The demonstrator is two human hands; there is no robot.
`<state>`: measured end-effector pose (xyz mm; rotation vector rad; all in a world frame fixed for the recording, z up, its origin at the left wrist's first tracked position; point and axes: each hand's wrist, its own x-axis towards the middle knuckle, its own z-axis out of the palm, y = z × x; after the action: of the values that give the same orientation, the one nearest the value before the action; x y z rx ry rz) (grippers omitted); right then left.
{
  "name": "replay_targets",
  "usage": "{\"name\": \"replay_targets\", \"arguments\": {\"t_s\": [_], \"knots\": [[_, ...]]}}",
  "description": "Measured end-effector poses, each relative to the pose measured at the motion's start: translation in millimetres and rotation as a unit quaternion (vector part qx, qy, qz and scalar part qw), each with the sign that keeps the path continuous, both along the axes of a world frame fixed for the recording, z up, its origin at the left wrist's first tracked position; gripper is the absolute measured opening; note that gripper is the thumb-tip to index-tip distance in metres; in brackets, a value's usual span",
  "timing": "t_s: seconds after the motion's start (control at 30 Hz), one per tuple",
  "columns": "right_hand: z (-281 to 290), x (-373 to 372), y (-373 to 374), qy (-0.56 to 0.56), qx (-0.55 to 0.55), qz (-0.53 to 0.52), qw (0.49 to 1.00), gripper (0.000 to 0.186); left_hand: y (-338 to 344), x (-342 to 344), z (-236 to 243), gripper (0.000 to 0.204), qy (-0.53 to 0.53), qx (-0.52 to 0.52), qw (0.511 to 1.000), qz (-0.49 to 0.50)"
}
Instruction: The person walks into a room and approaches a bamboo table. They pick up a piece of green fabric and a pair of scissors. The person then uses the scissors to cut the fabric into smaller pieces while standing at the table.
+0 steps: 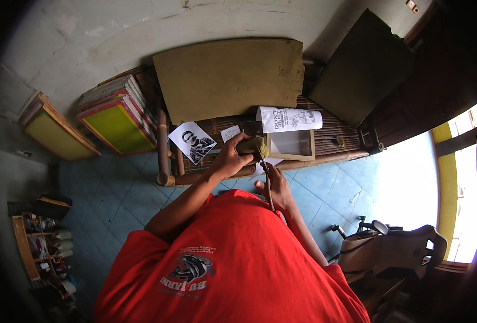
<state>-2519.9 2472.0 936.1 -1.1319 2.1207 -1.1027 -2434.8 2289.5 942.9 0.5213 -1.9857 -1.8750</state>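
Observation:
Over the front edge of a bamboo bench (330, 161), my left hand (231, 160) is closed around a brown roll (251, 146), which looks like packing tape, with a yellowish end. A long thin brown strip (269, 188) runs from beside the roll down toward my red shirt. My right hand (277, 185) is closed at this strip, just below and right of the roll; its fingertips are partly hidden. Behind the hands, a wooden frame (311, 146) with a pale panel rests on the bench. A sheet with a black portrait print (192, 142) lies left of my left hand.
A large olive board (227, 75) leans at the back of the bench, a darker board (363, 67) to its right. Stacked colored frames (114, 126) stand at the left. A printed paper (289, 119) lies behind the wooden frame. An office chair (394, 247) stands at right.

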Motion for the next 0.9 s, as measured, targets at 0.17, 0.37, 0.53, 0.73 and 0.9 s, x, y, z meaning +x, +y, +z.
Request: {"name": "replay_targets", "arguments": {"t_s": [0.17, 0.37, 0.53, 0.73, 0.9], "knots": [[8.5, 4.2, 5.3, -0.072, 0.016, -0.026, 0.997, 0.079, 4.6, -3.9, 0.1, 0.025, 0.029, -0.007, 0.999, -0.022], [6.0, 9.4, 12.3, -0.099, -0.032, -0.065, 0.992, 0.073, 9.2, -6.7, 2.5, 0.022, 0.041, 0.046, 0.997, -0.039], [2.3, 9.7, 18.1, -0.110, -0.035, -0.079, 0.990, 0.067, 18.4, -6.0, 6.9, 0.022, 0.030, 0.140, 0.990, -0.016], [-1.2, 8.6, 21.7, -0.119, -0.011, -0.086, 0.989, 0.064, 17.0, -5.9, -6.5, 0.022, 0.022, 0.206, 0.978, -0.034], [3.5, 9.5, 22.9, -0.097, 0.012, -0.069, 0.993, 0.066, 19.4, -6.8, -9.4, 0.023, -0.038, 0.130, 0.990, -0.050]]}}
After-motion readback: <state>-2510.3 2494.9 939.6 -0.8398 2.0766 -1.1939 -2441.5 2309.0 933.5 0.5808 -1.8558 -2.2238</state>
